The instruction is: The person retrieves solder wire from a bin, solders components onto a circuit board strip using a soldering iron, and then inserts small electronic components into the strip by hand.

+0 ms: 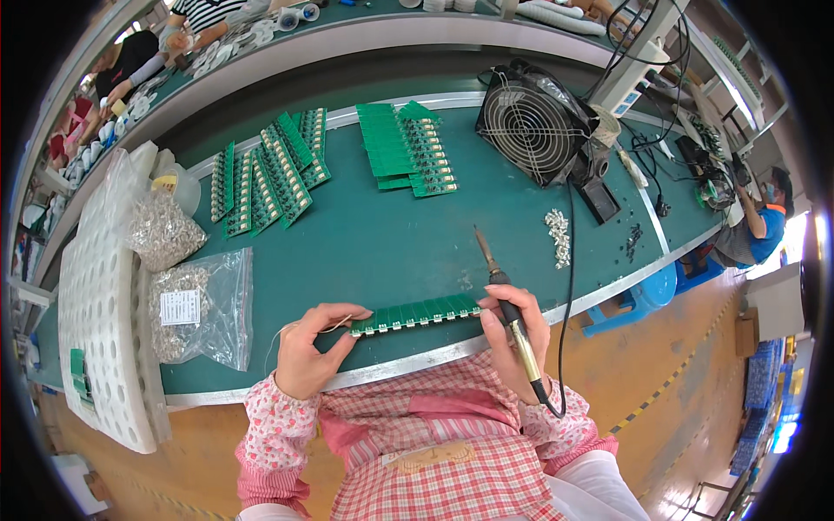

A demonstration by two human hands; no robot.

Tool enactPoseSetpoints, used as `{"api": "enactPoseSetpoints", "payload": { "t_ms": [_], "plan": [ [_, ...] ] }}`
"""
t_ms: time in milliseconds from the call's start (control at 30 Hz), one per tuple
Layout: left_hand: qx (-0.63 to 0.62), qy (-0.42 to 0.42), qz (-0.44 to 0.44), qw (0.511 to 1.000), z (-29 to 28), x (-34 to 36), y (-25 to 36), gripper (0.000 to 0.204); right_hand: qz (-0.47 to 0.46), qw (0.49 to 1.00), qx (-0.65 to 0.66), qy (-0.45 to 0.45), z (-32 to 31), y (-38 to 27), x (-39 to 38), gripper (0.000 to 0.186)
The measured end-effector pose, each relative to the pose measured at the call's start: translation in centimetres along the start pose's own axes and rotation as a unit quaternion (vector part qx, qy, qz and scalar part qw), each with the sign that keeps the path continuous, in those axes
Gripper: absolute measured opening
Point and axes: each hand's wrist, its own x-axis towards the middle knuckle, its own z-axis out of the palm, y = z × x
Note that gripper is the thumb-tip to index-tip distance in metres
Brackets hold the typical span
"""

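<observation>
clear bags point(233, 304) of small parts point(163, 233), hands point(306, 349) holding board point(417, 315), soldering iron point(501, 280)

Black fan point(532, 123) and blue plastic stool point(641, 300)

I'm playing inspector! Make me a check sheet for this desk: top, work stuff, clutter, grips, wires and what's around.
Surface: green tabletop with pale metal edging.
Job's things: long green circuit-board strip between the grips; black-and-gold soldering iron, tip away from the strip; more green boards farther back.
Clutter: two clear plastic bags of small metal parts beside a white foam block with round holes; loose silvery parts at right.
Grips: left grip pinches the strip's left end; right grip holds the iron, touching the right end.
Cables: thin black cable trails from the iron.
Surroundings: blue plastic stool; other people nearby.
</observation>
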Motion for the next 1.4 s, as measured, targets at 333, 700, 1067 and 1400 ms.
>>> {"api": "enactPoseSetpoints", "payload": {
  "t_ms": [333,700,1067,1400],
  "plan": [
    [0.132,-0.008,0.110,0.985,0.6,-1.2,0.7,0.029,-0.111,0.982,-0.139,-0.059,-1.5,1.2,-1.4,0.039],
    [0.288,-0.029,0.191,0.938,1.5,-3.1,0.6,0.040,-0.168,0.963,-0.204,-0.055,-1.1,2.3,-2.8,0.043],
    [0.366,-0.021,0.199,0.909,1.8,-3.0,0.9,0.040,-0.200,0.924,-0.297,-0.137,-2.4,1.5,-3.0,0.046],
    [0.345,0.006,0.260,0.902,4.7,-2.6,4.1,0.021,-0.189,0.941,-0.260,-0.106,-3.6,0.1,-2.7,0.041]
  ]
}}
